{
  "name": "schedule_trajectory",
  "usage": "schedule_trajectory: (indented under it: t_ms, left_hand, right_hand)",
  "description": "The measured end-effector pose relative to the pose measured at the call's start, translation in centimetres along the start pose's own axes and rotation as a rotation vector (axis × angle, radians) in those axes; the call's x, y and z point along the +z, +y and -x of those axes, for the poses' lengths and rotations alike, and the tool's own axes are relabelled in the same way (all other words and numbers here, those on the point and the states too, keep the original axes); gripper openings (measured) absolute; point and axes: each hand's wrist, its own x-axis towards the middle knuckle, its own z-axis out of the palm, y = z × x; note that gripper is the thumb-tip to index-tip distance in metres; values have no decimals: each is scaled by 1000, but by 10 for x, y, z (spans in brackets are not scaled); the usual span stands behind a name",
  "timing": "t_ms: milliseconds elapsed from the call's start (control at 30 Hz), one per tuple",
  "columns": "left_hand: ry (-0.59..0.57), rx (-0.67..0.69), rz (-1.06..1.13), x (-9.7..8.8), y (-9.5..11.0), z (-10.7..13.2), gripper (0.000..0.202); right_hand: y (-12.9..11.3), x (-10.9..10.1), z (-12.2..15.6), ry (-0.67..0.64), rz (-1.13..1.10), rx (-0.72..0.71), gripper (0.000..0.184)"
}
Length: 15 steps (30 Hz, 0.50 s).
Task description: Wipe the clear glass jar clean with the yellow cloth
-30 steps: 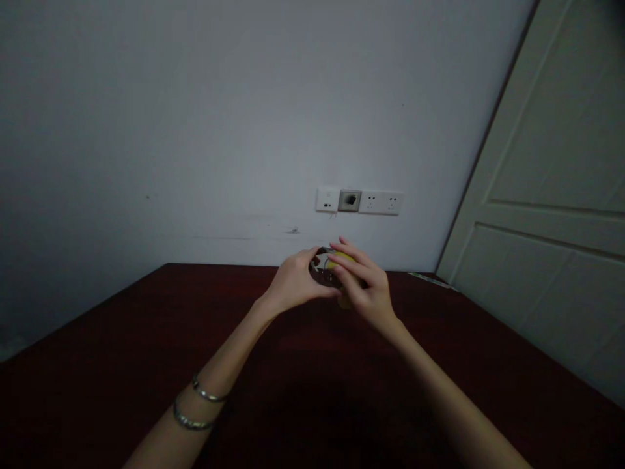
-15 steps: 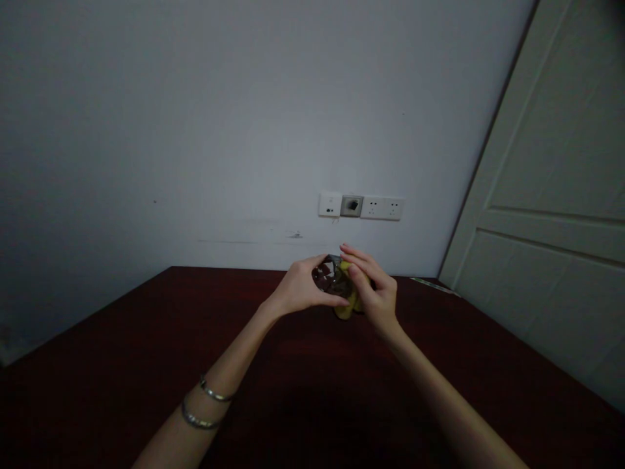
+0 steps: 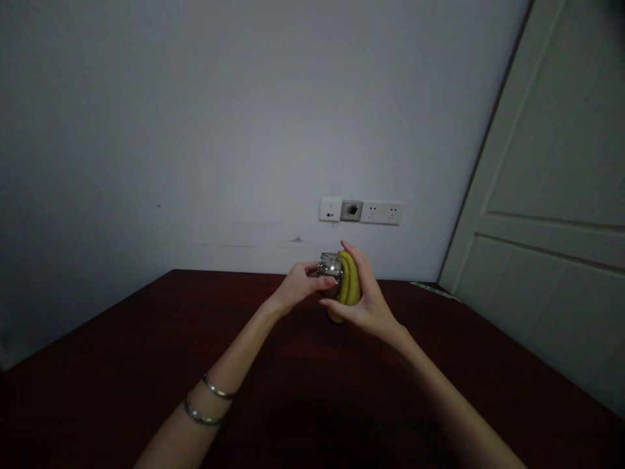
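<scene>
My left hand is closed around a small clear glass jar, thumb across its near side. The jar is upright, with its rim at the top and shiny facets. Pressed to the jar's right side is a folded yellow cloth, which my right hand grips between its thumb below and fingers above. A lower piece of the yellow cloth with a dark edge hangs beneath the jar. Both hands are above the dark red table, and part of the jar is hidden by fingers and cloth.
The dark red tabletop runs back to a pale wall with a row of sockets. A thin flat strip lies at the back right, beside a panelled door. Two bangles circle my left forearm.
The jar has turned from tilted, with facets toward me, to upright. My right hand has opened wider around the yellow cloth, its thumb now below. My left thumb has moved up across the jar.
</scene>
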Motion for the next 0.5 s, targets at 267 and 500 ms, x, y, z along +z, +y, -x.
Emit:
schedule_trajectory:
  t_ms: [267, 500]
  left_hand:
    - [-133, -29, -83, -10, 0, -2, 56]
    - [-363, -82, -218, -21, 3, 1, 81]
  right_hand:
    - [6, 1, 3, 5, -46, 73, 85]
    - [7, 1, 1, 89, -236, 271, 84]
